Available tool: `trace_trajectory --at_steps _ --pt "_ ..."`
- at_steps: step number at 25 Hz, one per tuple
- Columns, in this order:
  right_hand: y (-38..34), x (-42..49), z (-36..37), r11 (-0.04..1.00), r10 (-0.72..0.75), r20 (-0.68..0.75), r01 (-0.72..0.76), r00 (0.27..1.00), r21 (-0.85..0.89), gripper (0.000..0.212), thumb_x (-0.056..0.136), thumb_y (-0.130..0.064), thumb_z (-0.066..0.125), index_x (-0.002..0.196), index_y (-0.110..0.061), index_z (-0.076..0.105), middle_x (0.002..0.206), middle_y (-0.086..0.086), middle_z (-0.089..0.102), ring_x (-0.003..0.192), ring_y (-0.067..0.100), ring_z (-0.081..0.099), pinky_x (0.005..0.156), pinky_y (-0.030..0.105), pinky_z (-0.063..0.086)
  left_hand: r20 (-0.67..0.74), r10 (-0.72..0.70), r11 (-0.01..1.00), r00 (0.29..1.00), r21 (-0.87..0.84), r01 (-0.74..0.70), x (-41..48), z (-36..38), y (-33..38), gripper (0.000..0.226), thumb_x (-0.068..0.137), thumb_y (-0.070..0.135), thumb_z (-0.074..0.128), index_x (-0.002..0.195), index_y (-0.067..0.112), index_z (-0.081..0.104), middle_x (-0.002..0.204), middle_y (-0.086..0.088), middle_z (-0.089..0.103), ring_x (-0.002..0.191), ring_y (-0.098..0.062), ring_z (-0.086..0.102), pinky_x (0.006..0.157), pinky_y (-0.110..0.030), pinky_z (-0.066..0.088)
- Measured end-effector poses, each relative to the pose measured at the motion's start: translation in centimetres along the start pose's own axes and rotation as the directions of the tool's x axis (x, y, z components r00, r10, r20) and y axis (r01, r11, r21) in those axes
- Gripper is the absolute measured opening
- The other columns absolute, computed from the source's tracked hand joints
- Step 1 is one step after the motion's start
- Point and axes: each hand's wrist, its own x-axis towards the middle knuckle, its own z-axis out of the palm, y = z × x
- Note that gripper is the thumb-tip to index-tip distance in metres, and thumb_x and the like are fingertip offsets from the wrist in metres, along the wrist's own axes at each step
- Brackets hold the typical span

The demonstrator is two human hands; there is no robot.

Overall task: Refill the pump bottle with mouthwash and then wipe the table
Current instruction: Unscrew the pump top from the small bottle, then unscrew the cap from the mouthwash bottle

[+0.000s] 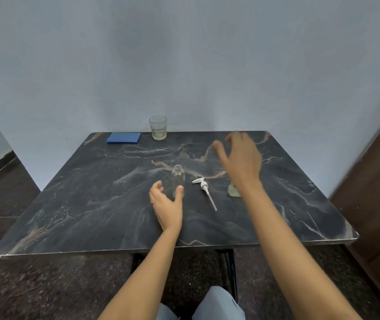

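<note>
A small clear pump bottle (178, 177) stands upright and uncapped on the dark marble table (92, 204). My left hand (167, 205) is cupped around its base: the thumb is at the bottle's right side and the fingers are spread a little to its left. The white pump head with its dip tube (205, 189) lies flat just right of the bottle. My right hand (242, 158) hovers blurred above the right half of the table, fingers spread, holding nothing. A pale yellowish thing (232, 191) shows under my right wrist, mostly hidden.
A drinking glass (158, 127) with a little pale liquid stands at the table's far edge, against the wall. A folded blue cloth (124, 137) lies left of it. A dark wooden panel (378, 192) stands close to the right side of the table.
</note>
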Motion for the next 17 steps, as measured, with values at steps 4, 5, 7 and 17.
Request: trace_trajectory --at_steps 4,5,7,17 --pt "2.8 3.7 -2.4 0.895 0.285 0.146 -0.209 0.947 -0.394 0.084 0.084 -0.076 0.033 0.118 0.000 0.049 0.111 0.016 0.055 0.089 0.029 0.059 0.061 0.031 0.036 -0.022 0.136 0.977 0.990 -0.166 -0.138 -2.8 1.4 3.5 0.038 0.080 0.018 0.074 0.110 0.016 0.050 0.107 0.003 0.049 0.092 -0.013 0.051 0.082 -0.027 0.046" --pt "3.1 4.1 -2.2 0.866 0.332 0.206 -0.211 0.921 -0.452 0.088 0.083 -0.077 0.031 0.116 0.001 0.051 0.108 0.016 0.056 0.083 0.027 0.058 0.060 0.029 0.036 0.088 0.134 0.975 0.987 -0.192 -0.116 -3.2 2.6 4.6 0.040 0.079 0.018 0.075 0.110 0.018 0.050 0.108 0.005 0.050 0.092 -0.010 0.052 0.081 -0.023 0.045" --pt "3.6 4.5 -1.2 0.830 0.312 0.307 -0.101 0.899 -0.548 0.085 0.085 -0.076 0.027 0.105 0.000 0.061 0.089 0.011 0.058 0.066 0.020 0.050 0.051 0.025 0.031 0.312 0.135 0.978 0.941 -0.197 -0.075 -3.8 5.3 6.4 0.049 0.077 0.018 0.078 0.116 0.019 0.049 0.114 0.007 0.051 0.100 -0.007 0.053 0.085 -0.018 0.043" --pt "5.3 4.9 0.3 0.791 0.169 0.441 0.145 0.882 -0.594 0.073 0.094 -0.064 0.017 0.095 -0.015 0.071 0.055 0.000 0.043 0.046 0.013 0.037 0.046 0.022 0.030 0.744 -0.045 0.987 0.667 -0.071 0.146 -1.8 13.2 7.6 0.054 0.070 0.004 0.081 0.115 0.015 0.055 0.111 0.000 0.066 0.103 -0.015 0.064 0.099 -0.042 0.049"
